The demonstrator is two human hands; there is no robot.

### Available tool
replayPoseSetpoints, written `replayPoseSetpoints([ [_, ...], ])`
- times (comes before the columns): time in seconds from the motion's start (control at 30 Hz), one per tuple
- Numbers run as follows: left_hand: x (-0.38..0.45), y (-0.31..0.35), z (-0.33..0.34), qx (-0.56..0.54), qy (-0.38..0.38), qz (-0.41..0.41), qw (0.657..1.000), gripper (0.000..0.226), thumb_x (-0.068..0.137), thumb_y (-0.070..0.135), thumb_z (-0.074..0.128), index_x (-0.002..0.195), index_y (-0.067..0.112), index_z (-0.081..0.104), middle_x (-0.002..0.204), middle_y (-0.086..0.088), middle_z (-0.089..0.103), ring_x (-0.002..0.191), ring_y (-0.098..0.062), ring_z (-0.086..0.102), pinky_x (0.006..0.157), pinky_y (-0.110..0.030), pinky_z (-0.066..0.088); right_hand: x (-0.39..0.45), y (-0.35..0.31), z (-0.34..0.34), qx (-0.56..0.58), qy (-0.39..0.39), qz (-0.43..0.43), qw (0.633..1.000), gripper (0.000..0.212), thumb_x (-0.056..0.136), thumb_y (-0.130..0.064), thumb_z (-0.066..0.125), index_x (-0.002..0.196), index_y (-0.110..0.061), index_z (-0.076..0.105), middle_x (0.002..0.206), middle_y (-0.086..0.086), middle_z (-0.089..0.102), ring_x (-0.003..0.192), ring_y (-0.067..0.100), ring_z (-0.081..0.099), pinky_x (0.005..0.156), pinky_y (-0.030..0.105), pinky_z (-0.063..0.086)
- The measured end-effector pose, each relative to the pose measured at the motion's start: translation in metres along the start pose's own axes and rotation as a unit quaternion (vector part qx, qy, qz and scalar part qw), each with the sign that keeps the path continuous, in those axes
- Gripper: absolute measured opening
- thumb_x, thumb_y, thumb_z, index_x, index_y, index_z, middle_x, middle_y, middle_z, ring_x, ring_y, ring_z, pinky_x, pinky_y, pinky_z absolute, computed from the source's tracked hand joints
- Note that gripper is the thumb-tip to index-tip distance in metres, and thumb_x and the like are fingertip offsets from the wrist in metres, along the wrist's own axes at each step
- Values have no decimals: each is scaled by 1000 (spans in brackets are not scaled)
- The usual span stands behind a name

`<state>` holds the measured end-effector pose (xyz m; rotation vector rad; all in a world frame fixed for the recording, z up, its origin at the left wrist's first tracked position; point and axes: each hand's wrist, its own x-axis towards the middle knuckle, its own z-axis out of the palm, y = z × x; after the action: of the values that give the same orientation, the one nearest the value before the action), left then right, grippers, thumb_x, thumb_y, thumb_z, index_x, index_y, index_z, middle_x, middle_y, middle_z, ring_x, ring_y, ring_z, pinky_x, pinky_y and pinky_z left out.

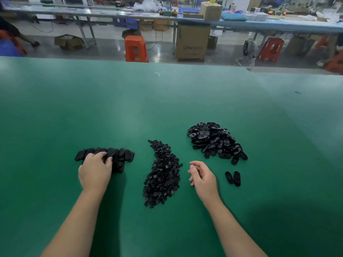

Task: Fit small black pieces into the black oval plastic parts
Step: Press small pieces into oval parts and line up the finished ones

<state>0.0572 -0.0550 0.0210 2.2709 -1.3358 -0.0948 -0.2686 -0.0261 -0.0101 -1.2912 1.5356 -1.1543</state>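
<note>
On the green table [167,101] lies a heap of black oval plastic parts [215,140] at the right and a long pile of small black pieces [163,173] in the middle. At the left stands a tidy row of oval parts [122,154]. My left hand [96,171] rests on that row, its fingers curled over one part. My right hand [202,177] hovers between the small pieces and two loose oval parts [233,178], fingers loosely curled, holding nothing.
The table's far edge runs across the view, with an aisle behind it. There stand an orange stool [135,48], a cardboard box [192,42], a fan [247,51] and a long workbench [241,25] with goods.
</note>
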Motion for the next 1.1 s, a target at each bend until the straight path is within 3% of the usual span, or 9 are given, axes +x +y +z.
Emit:
replayPoseSetpoints([
  [0.13,0,-3,-4,-4,-10,12,1000,33,96,27,62,125,11,68,107,-14,63,93,-38,63,81,-44,51,0,-1,1,-7,-3,2,1000,12,103,-27,56,104,-34,65,86,-10,71,67,6,65,61,25,57],
  [0.23,-9,14,1,-55,-2,99,994,24,97,20,60,116,11,71,103,-6,64,88,-29,63,75,-39,52,-1,-2,1,-13,-3,3,1000,12,103,-26,56,103,-35,65,86,-8,71,67,6,65,62,25,57],
  [0.3,-17,31,10,-90,-35,162,982,24,97,14,59,116,8,72,104,-3,66,88,-20,61,80,-34,52,-1,-2,1,-12,-3,4,1000,12,103,-26,57,102,-34,65,85,-4,72,67,6,65,63,26,58],
  [0.4,-23,59,27,-126,-109,204,965,32,100,7,52,128,6,66,124,-5,64,109,-15,57,100,-26,43,-2,-3,1,-16,-8,4,1000,12,103,-26,57,103,-34,65,85,-3,71,69,6,66,65,27,58],
  [0.5,-19,88,46,-83,-159,240,954,42,102,11,45,144,7,52,148,-8,50,137,-23,41,116,-35,32,-3,-4,2,-21,-11,-3,1000,12,103,-25,57,103,-34,65,86,-2,71,70,6,65,64,23,55],
  [0.6,-7,110,58,-39,-224,240,944,54,107,28,36,156,7,28,164,-9,26,152,-22,19,123,-35,17,-2,-5,2,-23,-12,-6,1000,12,102,-24,57,102,-33,65,86,-1,71,71,6,64,63,20,54],
  [0.7,6,117,70,3,-273,237,933,64,108,42,28,159,7,13,167,-9,12,155,-22,6,125,-36,8,-1,-5,2,-26,-12,-9,1000,13,102,-24,58,101,-34,65,84,-2,71,71,7,65,62,22,55],
  [0.87,8,109,83,35,-296,233,926,63,108,45,22,159,8,18,167,-8,12,155,-22,6,126,-37,8,0,-2,1,-38,-16,-11,999,13,102,-26,58,99,-37,65,84,-3,71,71,9,66,65,27,58],
  [1.1,-34,98,80,-69,-255,241,934,55,108,39,30,156,12,31,163,-2,29,152,-15,20,123,-29,12,0,-2,2,-41,-13,-14,999,14,102,-25,58,99,-36,66,85,-6,72,71,11,66,65,31,59],
])
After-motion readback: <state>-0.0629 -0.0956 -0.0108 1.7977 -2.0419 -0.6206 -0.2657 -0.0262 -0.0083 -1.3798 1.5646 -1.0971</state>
